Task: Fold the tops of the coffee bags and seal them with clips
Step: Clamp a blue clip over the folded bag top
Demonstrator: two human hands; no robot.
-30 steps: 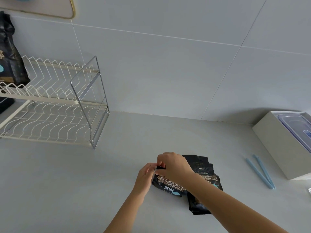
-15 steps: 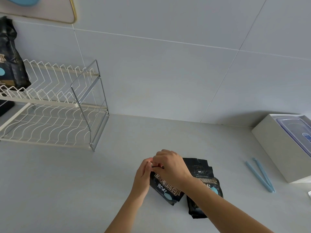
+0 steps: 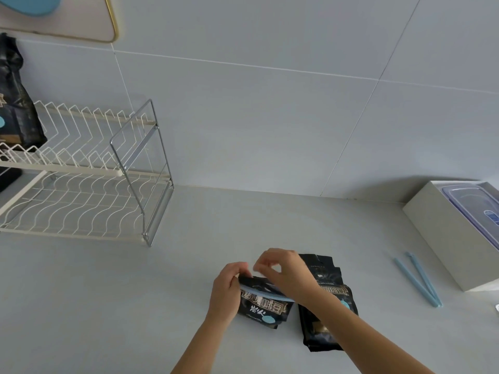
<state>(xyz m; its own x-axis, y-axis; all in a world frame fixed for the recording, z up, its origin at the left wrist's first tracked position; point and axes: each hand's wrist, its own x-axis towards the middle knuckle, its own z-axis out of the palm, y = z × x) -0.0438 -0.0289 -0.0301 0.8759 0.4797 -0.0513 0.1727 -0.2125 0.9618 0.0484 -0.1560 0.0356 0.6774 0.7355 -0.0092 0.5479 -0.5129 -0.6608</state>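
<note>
Counted: three coffee bags, two clips, two hands. On the table, near centre, the clipped coffee bag is seen with its top folded and a blue clip lying across the fold. The second coffee bag lies flat just to its right, top unclipped and partly covered by the right forearm. The third coffee bag is stood on the upper tier of the dish rack, far left. The spare clip is laid open in a V on the table at right, well apart from the bags. The left end of the folded top is gripped by the left hand, fingers curled round it. The right hand is held over the top with fingers curled; whether anything is pinched cannot be told because of blur. Versus 0.5 s ago: the right hand's fingers have been lifted off the fold, so the blue clip, then hidden, is now exposed. Table is plain pale grey, backed by a wall of large pale tiles; a white box with a clear lidded container in it is at far right.
</note>
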